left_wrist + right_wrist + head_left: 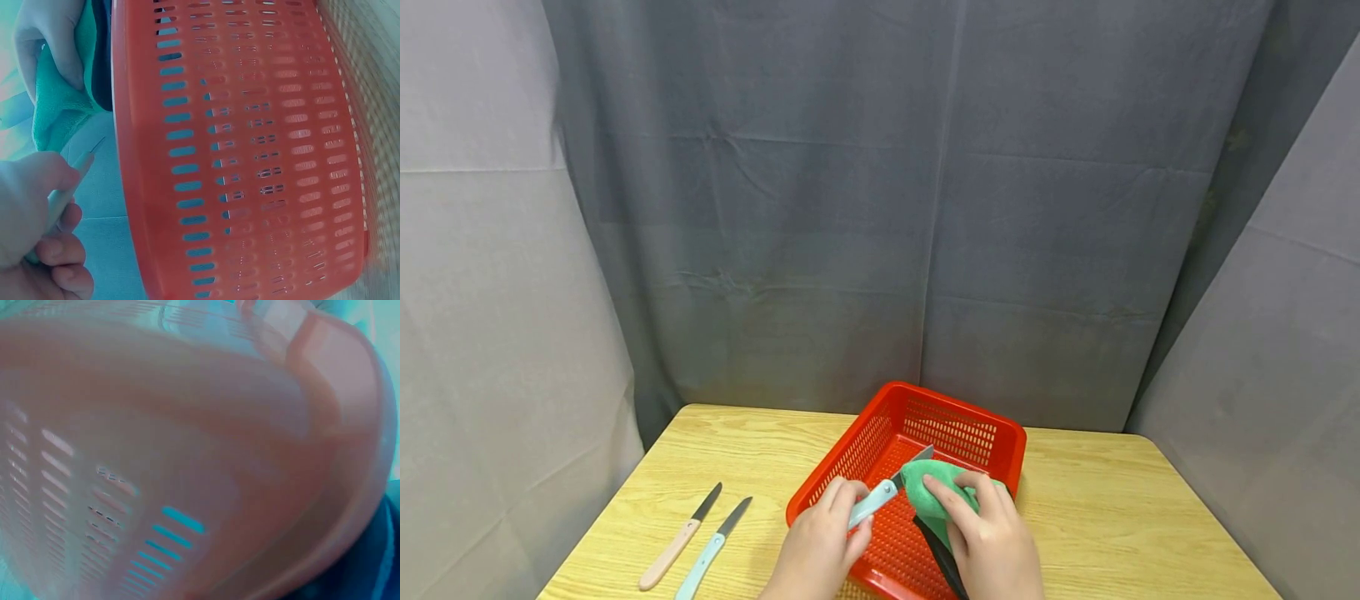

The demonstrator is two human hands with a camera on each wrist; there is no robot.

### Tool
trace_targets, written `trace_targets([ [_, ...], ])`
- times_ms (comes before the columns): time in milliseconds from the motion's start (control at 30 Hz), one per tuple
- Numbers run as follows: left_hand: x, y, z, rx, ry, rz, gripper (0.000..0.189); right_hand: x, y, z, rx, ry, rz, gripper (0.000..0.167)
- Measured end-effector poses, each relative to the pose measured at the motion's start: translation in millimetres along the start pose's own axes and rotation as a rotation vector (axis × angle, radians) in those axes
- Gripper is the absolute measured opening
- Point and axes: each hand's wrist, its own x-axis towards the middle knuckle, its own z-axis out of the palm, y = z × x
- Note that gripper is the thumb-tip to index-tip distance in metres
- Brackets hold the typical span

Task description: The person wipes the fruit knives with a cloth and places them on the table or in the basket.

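Observation:
My left hand [822,537] grips a small knife by its light blue handle [874,503], over the red basket [820,483]. The dark blade points up and away to the right. My right hand [992,533] pinches a bunched green cloth [925,479], which covers part of the blade; the blade's tip shows beyond it. A black strip [942,557] hangs below the cloth; its kind is unclear. In the left wrist view the left fingers curl round the handle [59,199], close to the cloth [59,103]. Basket wall [156,425] fills most of the right wrist view.
Two knives lie on the wooden table [1120,517] left of the basket: one with a beige handle [668,554], one with a light blue handle [703,560]. A grey curtain [820,208] hangs behind the table, with pale cloth walls at both sides.

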Motion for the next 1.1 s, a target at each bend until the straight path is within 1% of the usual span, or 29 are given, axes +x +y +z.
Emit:
trace_targets([
  [133, 0.2, 1.1, -0.4, 0.015, 0.014, 0.016, 0.029, -1.0, -2, 2, -0.008, -0.034, 0.001, 0.067],
  [333, 0.7, 2.6, -1.3, 0.027, 0.039, 0.046, 0.033, -0.5, -4, 1, -0.017, -0.08, 0.029, 0.069],
  [467, 0.6, 3.4, -1.9, 0.025, 0.045, 0.056, 0.034, -0.7, -5, 1, -0.024, -0.1, 0.047, 0.07],
  [567, 1.0, 3.2, -1.9, 0.032, 0.056, 0.069, 0.034, -1.4, -5, 2, -0.022, -0.104, 0.06, 0.069],
  [800, 2.1, 1.7, -0.7, 0.078, 0.099, 0.128, 0.037, -4.0, 1, 6, -0.019, -0.088, 0.088, 0.066],
  [867, 1.9, 1.1, -0.4, 0.084, 0.104, 0.138, 0.038, -4.0, 2, 6, -0.02, -0.086, 0.104, 0.067],
  [1100, 1.8, 0.2, -0.2, 0.099, 0.107, 0.158, 0.038, -3.7, 8, 6, -0.035, -0.116, 0.199, 0.069],
])
